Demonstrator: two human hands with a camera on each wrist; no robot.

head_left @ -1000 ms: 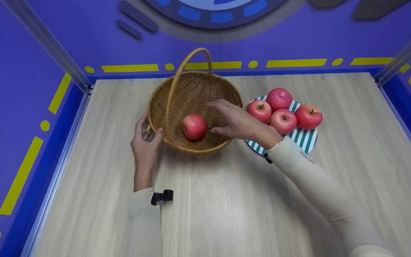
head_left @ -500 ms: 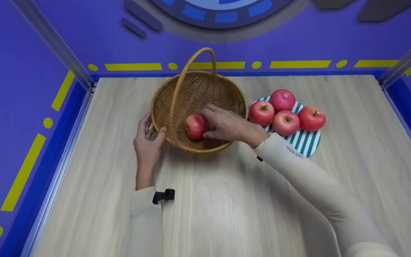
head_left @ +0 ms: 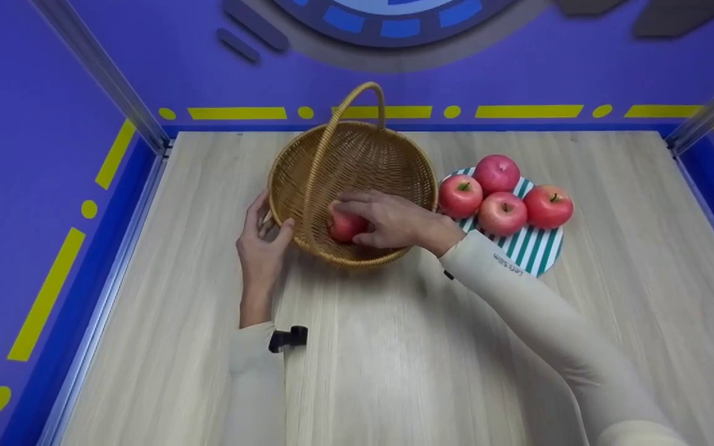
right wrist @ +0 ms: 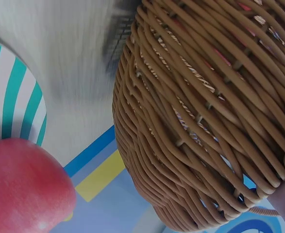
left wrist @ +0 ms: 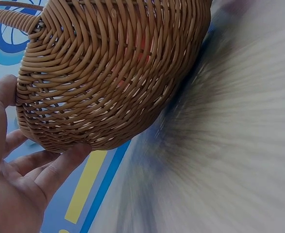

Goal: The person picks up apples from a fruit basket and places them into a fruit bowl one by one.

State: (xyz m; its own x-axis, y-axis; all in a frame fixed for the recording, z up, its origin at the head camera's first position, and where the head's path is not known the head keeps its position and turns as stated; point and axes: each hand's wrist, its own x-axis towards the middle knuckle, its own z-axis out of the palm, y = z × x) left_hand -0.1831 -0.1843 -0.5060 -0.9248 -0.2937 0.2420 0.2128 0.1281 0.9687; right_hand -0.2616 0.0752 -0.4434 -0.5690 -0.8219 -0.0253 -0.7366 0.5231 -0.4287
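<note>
A woven wicker basket [head_left: 382, 155] with a tall arched handle stands tilted toward me on the table. My left hand [head_left: 262, 248] holds its left rim, thumb at the rim and fingers against the outer wall; the left wrist view shows the fingers spread along the weave [left wrist: 98, 97]. Inside the basket my right hand [head_left: 391, 220] has its fingers curled over a red apple [head_left: 343, 224], the thumb at the apple's near side. In the right wrist view the basket wall [right wrist: 205, 111] hides most of this hand.
Right of the basket lies a round plate with green and white stripes [head_left: 533, 251]. Several red apples [head_left: 502, 214] sit on it, the leftmost close beside the basket's rim. A blue wall [head_left: 518, 68] rises behind the wooden table [head_left: 357, 347], with more blue panels at both sides.
My right hand has come down and left from above the basket's inside, and its fingers have closed over the apple there. My left hand keeps its hold on the rim.
</note>
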